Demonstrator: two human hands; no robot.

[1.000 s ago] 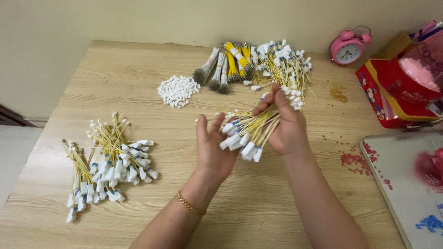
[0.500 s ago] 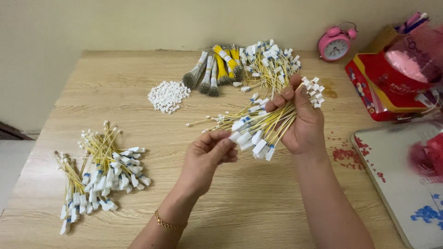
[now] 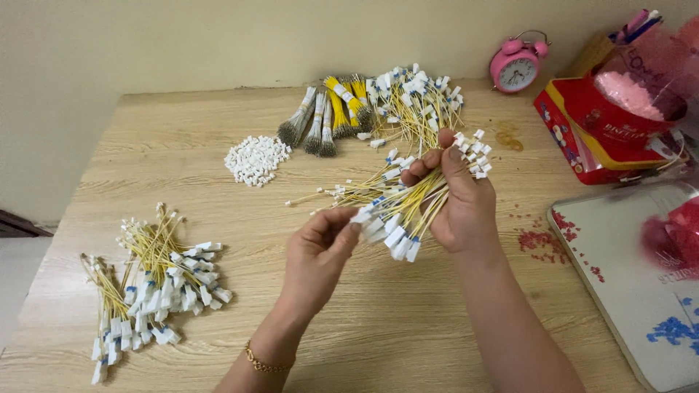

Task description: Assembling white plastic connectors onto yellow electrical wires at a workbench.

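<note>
Yellow wire leads with white tags form a loose bundle [image 3: 397, 207] held above the wooden table [image 3: 408, 320]. The right hand [image 3: 459, 200] is clamped around the bundle near its middle, thumb across the wires. The bundle's long axis runs on a diagonal: white connector ends [image 3: 473, 149] rise past the right hand's fingers toward the pink alarm clock [image 3: 515, 67], while tagged ends [image 3: 397, 240] fan down and away from it, toward the left hand [image 3: 320, 251]. That hand lies just beside these tagged ends, thumb and forefinger pinched together on one tag at the fan's edge; it is the nearer hand to the free ends. Finished-looking bundles [image 3: 149, 280] lie well apart, far from the clock at the opposite table end.
</note>
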